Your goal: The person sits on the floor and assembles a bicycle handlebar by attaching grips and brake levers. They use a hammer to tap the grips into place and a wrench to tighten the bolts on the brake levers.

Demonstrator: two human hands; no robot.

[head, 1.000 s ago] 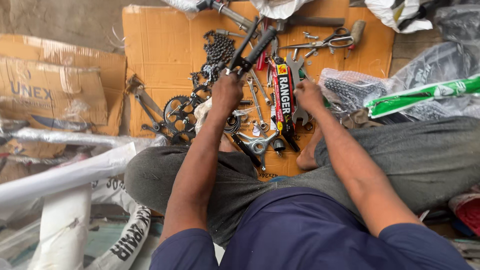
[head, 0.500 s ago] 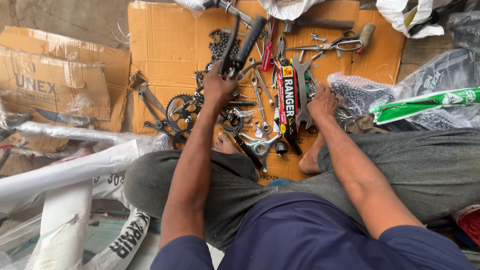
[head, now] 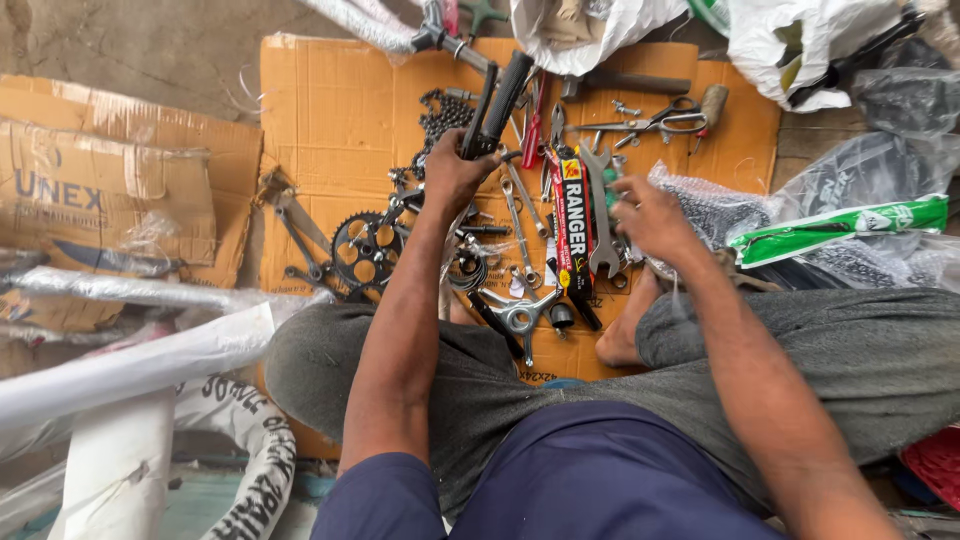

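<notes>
One black handlebar grip point(head: 497, 102) is clasped in the left hand point(head: 452, 172), fingers wrapped tight around its lower end, held above the cardboard sheet point(head: 330, 110). The right hand point(head: 650, 215) is hovering loosely curled, nothing held, just beside one open-ended spanner point(head: 600, 215). One chainring point(head: 365, 250), one bicycle chain point(head: 440, 115) and one pair of scissors point(head: 655, 120) are counted.

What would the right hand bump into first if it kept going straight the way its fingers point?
Probably the big open-ended spanner on the cardboard: the right hand points left at it, almost touching. Depth is hard to judge.
</notes>
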